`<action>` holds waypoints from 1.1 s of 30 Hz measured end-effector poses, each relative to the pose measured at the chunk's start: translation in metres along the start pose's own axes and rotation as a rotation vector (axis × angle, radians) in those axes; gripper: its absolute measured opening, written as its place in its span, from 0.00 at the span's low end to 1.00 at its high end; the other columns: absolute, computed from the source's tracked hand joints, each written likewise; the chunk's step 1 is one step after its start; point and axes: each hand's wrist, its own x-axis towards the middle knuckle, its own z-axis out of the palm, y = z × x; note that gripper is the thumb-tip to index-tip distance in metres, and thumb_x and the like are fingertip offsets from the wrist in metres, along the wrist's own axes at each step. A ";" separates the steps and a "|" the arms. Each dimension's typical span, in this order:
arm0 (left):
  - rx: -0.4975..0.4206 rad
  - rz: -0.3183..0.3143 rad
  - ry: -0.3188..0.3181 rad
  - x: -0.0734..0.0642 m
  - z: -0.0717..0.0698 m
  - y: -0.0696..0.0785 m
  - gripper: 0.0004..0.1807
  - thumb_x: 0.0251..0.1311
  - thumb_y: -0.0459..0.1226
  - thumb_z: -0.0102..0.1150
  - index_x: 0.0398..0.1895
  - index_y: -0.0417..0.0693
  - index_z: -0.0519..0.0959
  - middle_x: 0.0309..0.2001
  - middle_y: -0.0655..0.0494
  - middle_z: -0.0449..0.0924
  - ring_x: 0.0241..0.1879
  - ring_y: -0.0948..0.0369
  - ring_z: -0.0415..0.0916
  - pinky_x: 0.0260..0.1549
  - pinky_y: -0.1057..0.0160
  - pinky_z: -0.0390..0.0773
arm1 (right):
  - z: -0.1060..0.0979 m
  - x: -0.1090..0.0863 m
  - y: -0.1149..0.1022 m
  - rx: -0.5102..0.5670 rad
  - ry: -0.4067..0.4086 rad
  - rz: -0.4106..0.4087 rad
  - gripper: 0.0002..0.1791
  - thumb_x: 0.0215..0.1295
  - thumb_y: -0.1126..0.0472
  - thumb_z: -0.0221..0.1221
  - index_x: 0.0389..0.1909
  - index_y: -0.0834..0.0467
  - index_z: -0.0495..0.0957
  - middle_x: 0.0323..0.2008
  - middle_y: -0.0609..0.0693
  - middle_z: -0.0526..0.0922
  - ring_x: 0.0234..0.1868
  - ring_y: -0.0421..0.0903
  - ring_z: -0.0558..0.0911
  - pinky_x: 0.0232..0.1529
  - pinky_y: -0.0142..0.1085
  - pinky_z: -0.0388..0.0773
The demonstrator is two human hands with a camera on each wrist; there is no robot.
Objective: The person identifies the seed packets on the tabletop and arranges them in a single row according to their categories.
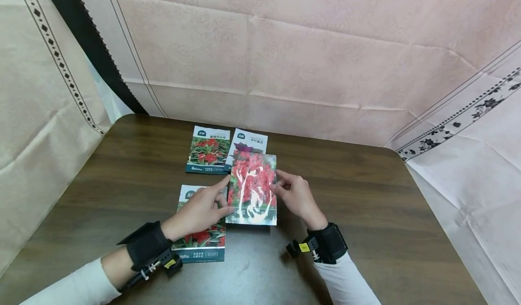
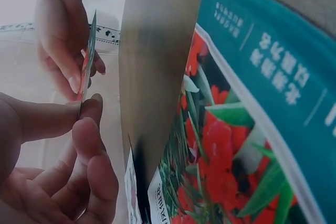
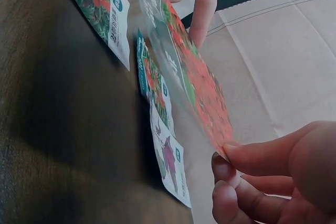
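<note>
A glossy seed packet with red flowers (image 1: 253,183) is raised off the table, pinched at both side edges. My left hand (image 1: 199,210) holds its left edge between thumb and fingers, and my right hand (image 1: 298,197) pinches the right edge. The right wrist view shows the raised packet (image 3: 197,80) tilted, with thumb and fingertip on its corner. Under my left hand lies another red-flower packet (image 1: 203,254), partly covered by that hand. Behind, a third red-flower packet (image 1: 208,149) lies beside a purple-flower packet (image 1: 252,140), whose lower part the raised packet hides.
The brown wooden table (image 1: 354,196) has rounded far corners. A pale patterned cloth (image 1: 285,56) hangs behind its far edge and on both sides. Each wrist wears a black strap (image 1: 331,241) with a small camera.
</note>
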 end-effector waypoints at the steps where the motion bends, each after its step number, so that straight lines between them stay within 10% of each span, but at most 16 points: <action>1: -0.002 0.004 -0.003 0.000 0.000 0.000 0.44 0.57 0.42 0.60 0.72 0.39 0.50 0.23 0.66 0.76 0.15 0.63 0.65 0.29 0.62 0.70 | 0.000 0.000 0.000 -0.002 -0.007 0.002 0.27 0.61 0.60 0.58 0.62 0.60 0.70 0.28 0.47 0.79 0.32 0.46 0.74 0.29 0.38 0.68; 33: 0.048 -0.053 -0.138 -0.023 0.007 -0.005 0.44 0.55 0.46 0.61 0.69 0.32 0.54 0.17 0.67 0.73 0.17 0.65 0.66 0.34 0.59 0.68 | 0.012 -0.010 0.004 -0.166 -0.247 -0.024 0.26 0.60 0.60 0.59 0.59 0.65 0.71 0.25 0.47 0.79 0.23 0.43 0.72 0.25 0.36 0.67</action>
